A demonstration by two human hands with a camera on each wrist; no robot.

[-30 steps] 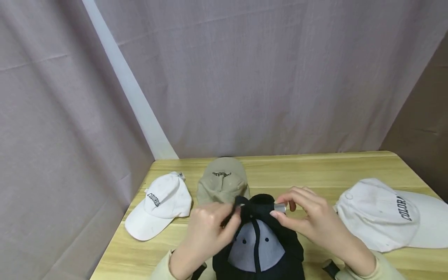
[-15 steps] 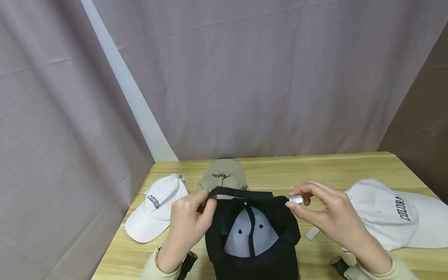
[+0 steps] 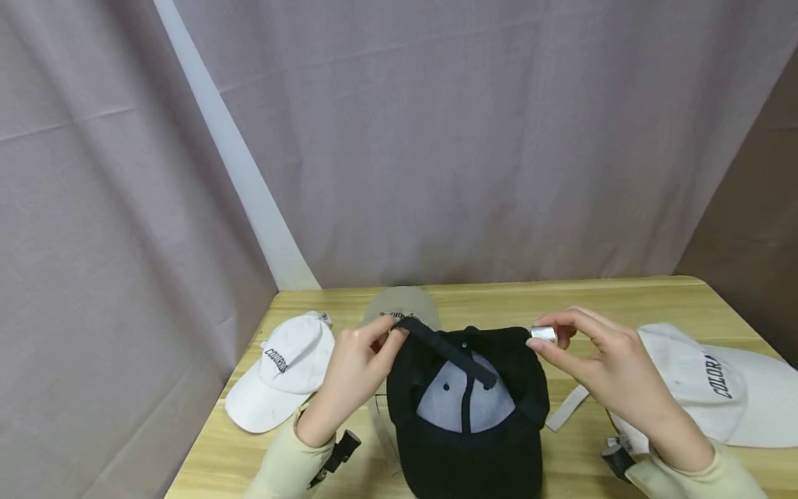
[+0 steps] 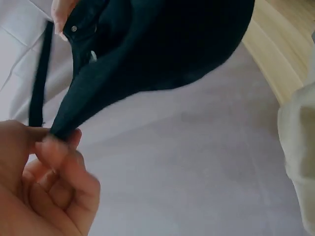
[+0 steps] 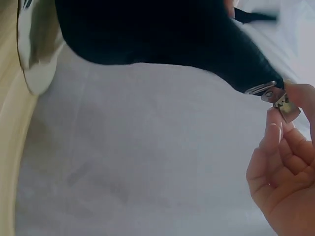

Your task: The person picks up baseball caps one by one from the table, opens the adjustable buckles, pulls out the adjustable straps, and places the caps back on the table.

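A black baseball cap (image 3: 470,461) is held up in the head view, its grey lining facing me and its brim toward the bottom. At the cap's left rear edge, the left hand (image 3: 358,367) pinches the base of the black strap (image 3: 450,353), whose loose end slants down right across the opening. The right hand (image 3: 601,364) pinches a silver metal buckle (image 3: 544,334) at the opposite rear corner. That clasp (image 5: 288,109) hangs from a metal ring in the right wrist view, with the strap end apart from it. In the left wrist view, fingertips (image 4: 56,150) grip the tapering cloth corner.
A white cap (image 3: 296,357) lies at the left of the wooden table (image 3: 511,305). Behind the black cap is a beige cap (image 3: 402,305), partly hidden. At right lies another white cap (image 3: 692,381), partly behind the right hand. A grey curtain (image 3: 467,138) hangs behind.
The strap came out of the buckle, was stretched straight leftward, and now hangs free across the opening. The hands have moved apart; both, with the cap, have since risen and shifted right.
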